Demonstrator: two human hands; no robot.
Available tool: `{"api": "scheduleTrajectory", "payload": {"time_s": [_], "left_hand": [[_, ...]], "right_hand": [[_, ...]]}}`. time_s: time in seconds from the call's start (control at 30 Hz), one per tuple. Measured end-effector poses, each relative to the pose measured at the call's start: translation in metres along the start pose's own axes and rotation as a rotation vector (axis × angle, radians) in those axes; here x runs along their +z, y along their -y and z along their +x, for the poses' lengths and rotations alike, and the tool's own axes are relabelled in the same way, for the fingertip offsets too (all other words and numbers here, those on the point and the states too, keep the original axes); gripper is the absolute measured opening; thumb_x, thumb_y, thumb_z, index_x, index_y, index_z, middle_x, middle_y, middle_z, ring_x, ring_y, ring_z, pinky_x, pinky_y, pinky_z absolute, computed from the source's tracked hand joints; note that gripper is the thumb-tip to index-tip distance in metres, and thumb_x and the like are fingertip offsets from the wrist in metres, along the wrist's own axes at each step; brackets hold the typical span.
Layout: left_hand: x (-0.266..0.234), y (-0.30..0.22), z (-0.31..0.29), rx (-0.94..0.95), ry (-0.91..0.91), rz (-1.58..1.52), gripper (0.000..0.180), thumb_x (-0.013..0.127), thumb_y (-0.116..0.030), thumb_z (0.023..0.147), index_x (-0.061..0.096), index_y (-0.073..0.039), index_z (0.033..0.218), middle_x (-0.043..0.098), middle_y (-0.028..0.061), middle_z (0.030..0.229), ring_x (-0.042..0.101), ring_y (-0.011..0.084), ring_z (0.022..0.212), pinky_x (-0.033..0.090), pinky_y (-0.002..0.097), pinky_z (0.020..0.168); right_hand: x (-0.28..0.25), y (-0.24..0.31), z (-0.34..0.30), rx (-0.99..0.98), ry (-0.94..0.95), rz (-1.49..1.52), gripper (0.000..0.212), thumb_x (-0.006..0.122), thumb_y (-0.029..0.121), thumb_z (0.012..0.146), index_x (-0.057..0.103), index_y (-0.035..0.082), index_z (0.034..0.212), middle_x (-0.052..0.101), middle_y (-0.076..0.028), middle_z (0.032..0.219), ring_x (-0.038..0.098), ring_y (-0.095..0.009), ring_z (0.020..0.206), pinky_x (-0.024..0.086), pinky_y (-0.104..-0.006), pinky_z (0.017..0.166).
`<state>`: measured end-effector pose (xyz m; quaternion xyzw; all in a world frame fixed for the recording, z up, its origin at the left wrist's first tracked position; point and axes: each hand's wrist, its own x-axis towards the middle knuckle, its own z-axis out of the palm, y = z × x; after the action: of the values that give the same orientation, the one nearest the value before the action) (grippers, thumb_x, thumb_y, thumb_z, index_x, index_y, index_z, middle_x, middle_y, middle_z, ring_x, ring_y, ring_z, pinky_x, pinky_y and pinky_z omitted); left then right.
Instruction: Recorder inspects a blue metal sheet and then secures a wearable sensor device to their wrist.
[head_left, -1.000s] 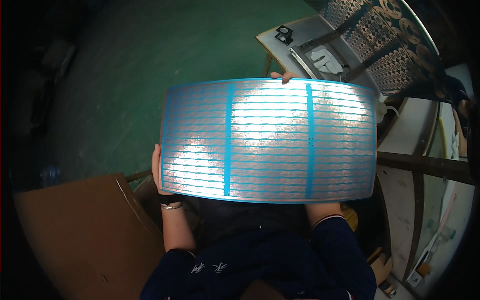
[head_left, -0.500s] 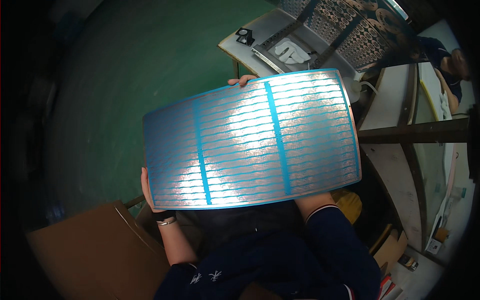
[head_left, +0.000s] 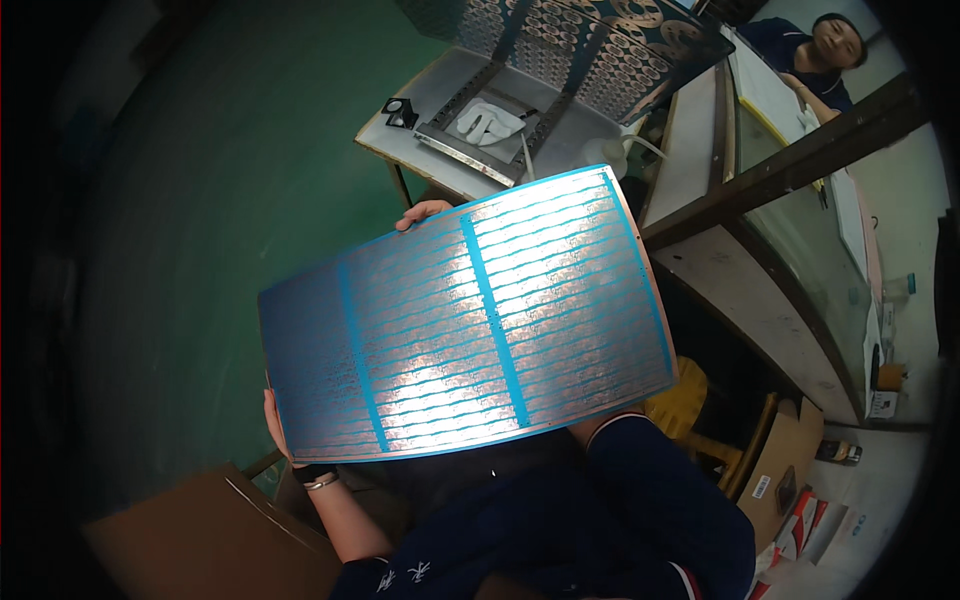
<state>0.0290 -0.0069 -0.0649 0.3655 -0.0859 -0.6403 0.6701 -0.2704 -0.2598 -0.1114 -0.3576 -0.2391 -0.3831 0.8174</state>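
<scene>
I hold up a large rectangular circuit board panel [head_left: 430, 330], copper-coloured with blue strips and rows of fine pattern; bright glare lies across it. My left hand [head_left: 277, 425] grips its lower left edge, most of the fingers hidden behind it. My right forearm passes beneath the panel, and the fingers of my right hand [head_left: 422, 214] curl over the far edge; the rest of that hand is covered. Beyond the far edge, a white glove [head_left: 487, 122] lies within a metal frame [head_left: 465, 155] on a table. The panel is tilted, its right end farther away.
Patterned copper panels [head_left: 600, 50] stand upright behind the table [head_left: 380, 135]. A small black folding magnifier [head_left: 400, 112] sits at its left corner. Dark beams [head_left: 790, 190] and glass are on the right, with another person [head_left: 800, 60] beyond. Cardboard [head_left: 200, 540] is at lower left, a yellow object [head_left: 680, 400] at right.
The view has shifted, so the table and frame appear farther left. The panel sits lower and more to the left in the picture, tilted more. Both hands keep their hold.
</scene>
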Motion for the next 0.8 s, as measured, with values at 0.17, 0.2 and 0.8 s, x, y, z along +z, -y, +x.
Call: {"api": "scheduleTrajectory", "payload": {"time_s": [0.17,0.2,0.8], "left_hand": [[0.000,0.001,0.003,0.098,0.075,-0.039,0.044,0.031,-0.032,0.104,0.043,-0.012,0.140,0.054,0.0070,0.133,0.057,0.0214,0.115,0.048,0.0396,0.097],[0.002,0.001,0.003,0.099,0.088,-0.038,0.044,0.031,-0.032,0.104,0.043,-0.012,0.140,0.054,0.0070,0.133,0.057,0.0214,0.115,0.048,0.0396,0.097],[0.089,-0.004,0.021,0.265,0.514,0.466,0.027,0.049,-0.018,0.099,0.047,-0.010,0.125,0.055,0.0088,0.123,0.059,0.0202,0.107,0.056,0.0357,0.087]], "right_hand": [[0.025,0.005,-0.023,-0.097,-0.015,-0.080,0.043,0.045,0.033,0.099,0.046,-0.001,0.126,0.043,-0.021,0.133,0.042,-0.039,0.127,0.047,-0.0517,0.100],[0.032,0.007,-0.029,-0.137,-0.016,-0.106,0.044,0.045,0.033,0.099,0.045,-0.001,0.126,0.042,-0.021,0.133,0.041,-0.039,0.128,0.047,-0.0516,0.101],[0.128,0.004,-0.135,-0.806,0.032,-0.509,0.053,0.048,0.031,0.099,0.035,-0.006,0.135,0.033,-0.025,0.136,0.026,-0.039,0.138,0.041,-0.0496,0.109]]}}
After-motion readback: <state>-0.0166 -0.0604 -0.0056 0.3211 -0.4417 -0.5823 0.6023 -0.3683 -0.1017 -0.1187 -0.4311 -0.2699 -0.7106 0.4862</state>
